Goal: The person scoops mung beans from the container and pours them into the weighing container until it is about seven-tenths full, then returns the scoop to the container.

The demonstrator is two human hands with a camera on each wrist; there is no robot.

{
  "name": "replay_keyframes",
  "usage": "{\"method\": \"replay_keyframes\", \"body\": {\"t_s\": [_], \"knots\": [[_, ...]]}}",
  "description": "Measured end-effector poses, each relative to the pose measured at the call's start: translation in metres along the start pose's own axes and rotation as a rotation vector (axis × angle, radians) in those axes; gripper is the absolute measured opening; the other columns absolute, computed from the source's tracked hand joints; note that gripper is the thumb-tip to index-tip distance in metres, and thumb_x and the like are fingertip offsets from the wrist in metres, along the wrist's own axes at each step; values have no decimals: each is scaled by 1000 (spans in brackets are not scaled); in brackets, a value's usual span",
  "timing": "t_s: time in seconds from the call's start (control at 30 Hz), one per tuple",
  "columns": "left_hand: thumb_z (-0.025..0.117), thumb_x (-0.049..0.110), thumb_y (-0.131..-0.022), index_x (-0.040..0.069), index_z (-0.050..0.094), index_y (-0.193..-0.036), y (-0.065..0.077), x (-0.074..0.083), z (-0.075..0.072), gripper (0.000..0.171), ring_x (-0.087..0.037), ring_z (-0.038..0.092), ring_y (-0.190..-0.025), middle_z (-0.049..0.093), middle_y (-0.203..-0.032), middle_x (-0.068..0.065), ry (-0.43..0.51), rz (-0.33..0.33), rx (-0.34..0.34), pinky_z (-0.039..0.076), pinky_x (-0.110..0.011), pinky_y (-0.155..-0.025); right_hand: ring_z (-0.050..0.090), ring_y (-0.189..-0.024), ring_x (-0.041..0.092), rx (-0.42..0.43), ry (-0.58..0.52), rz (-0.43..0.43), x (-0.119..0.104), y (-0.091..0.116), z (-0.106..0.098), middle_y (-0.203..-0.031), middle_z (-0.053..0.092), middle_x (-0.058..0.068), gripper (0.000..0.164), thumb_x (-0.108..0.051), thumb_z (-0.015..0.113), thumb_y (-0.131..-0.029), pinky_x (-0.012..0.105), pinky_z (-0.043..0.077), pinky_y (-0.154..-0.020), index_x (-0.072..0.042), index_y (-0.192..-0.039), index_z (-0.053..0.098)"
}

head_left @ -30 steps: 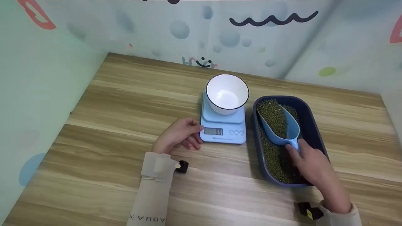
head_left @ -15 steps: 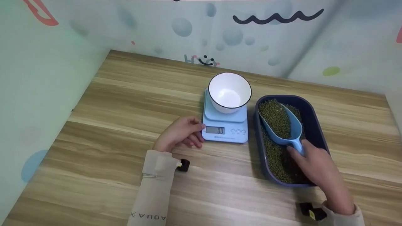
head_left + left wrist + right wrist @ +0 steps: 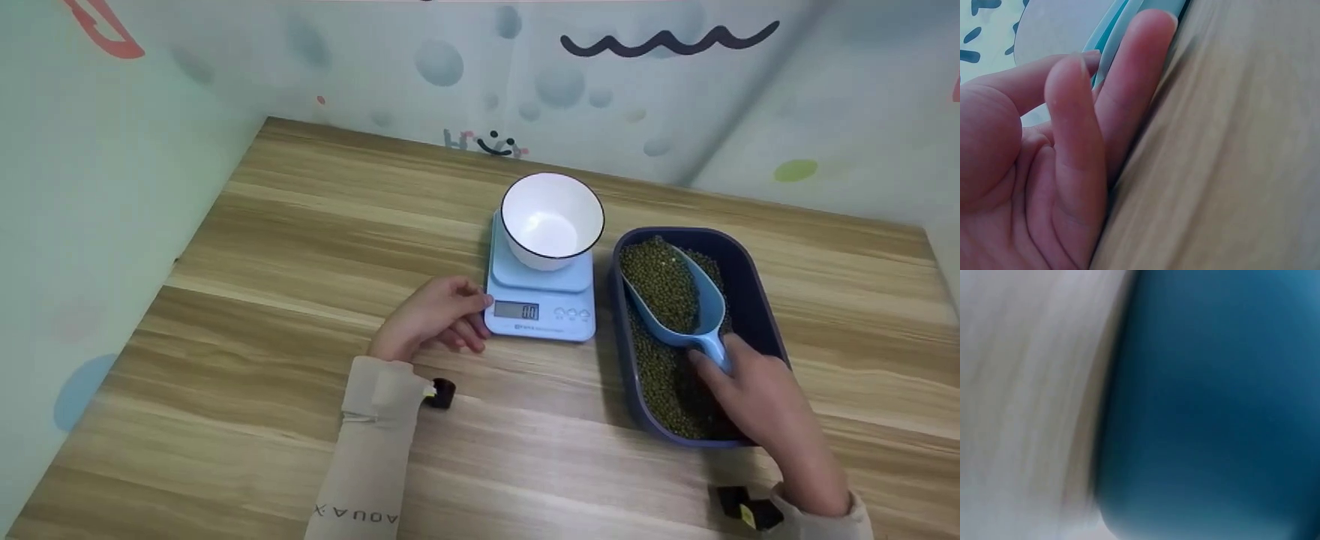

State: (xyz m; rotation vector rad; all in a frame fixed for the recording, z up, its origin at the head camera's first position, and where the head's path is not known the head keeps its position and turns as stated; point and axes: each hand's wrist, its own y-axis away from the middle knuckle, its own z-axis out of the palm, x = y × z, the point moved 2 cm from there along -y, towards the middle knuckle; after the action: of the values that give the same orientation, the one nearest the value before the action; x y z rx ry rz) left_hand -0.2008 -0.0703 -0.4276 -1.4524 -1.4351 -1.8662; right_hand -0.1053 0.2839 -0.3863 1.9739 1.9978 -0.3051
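A white bowl (image 3: 552, 219) with a dark rim stands on a light-blue kitchen scale (image 3: 540, 327), whose display reads 0.0. My left hand (image 3: 431, 315) lies at the scale's left edge, its thumb tip touching near the display. The left wrist view has the relaxed fingers (image 3: 1134, 73) against the scale's side, close to the tabletop. With my right hand (image 3: 761, 386) I grip the handle of a light-blue scoop (image 3: 712, 307). Small green beans (image 3: 660, 285), like mung beans, heap the scoop, which rests over more beans in a dark-blue tub (image 3: 761, 315).
Everything stands on a wood-grain table (image 3: 315, 247). A patterned wall (image 3: 360, 67) runs behind it, and a pale wall (image 3: 112, 187) borders the left side. The tub's outer wall (image 3: 1207, 405) fills most of the blurred right wrist view.
The head view has shifted slightly, so the whole scene sits a little further right. Both hands, the scoop, the bowl and the scale keep their places relative to each other.
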Motion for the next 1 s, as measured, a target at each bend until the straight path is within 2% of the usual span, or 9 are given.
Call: {"method": "replay_keyframes", "body": {"t_s": [0.17,0.27,0.57,1.0], "knots": [[52,26,-94,4,54,-110,11,11,2,27,-28,69,-74,67,-91,-19,-15,-12,-12,53,-30,-56,39,-51,20,14,-1,-9,0,1,1,-58,38,3,36,-40,48,-94,29,30,-47,-7,-80,43],[52,25,-95,3,54,-110,12,12,2,27,-28,69,-75,67,-92,-19,-20,-13,-17,53,-30,-56,39,-51,19,12,3,-12,1,1,1,-59,39,3,36,-40,48,-94,29,30,-46,-7,-80,44],[55,31,-92,7,55,-103,-2,-3,-1,26,-25,69,-68,68,-85,-16,-4,18,-3,52,-28,-51,37,-49,19,15,4,-19,-1,0,1,-59,36,3,37,-40,48,-94,28,29,-47,-7,-77,41],[55,28,-93,6,56,-104,-1,-2,-2,25,-25,69,-67,67,-87,-18,7,17,-7,52,-27,-50,36,-50,19,35,-16,-14,-2,3,1,-58,35,2,37,-39,49,-94,28,29,-47,-7,-76,42]]}}
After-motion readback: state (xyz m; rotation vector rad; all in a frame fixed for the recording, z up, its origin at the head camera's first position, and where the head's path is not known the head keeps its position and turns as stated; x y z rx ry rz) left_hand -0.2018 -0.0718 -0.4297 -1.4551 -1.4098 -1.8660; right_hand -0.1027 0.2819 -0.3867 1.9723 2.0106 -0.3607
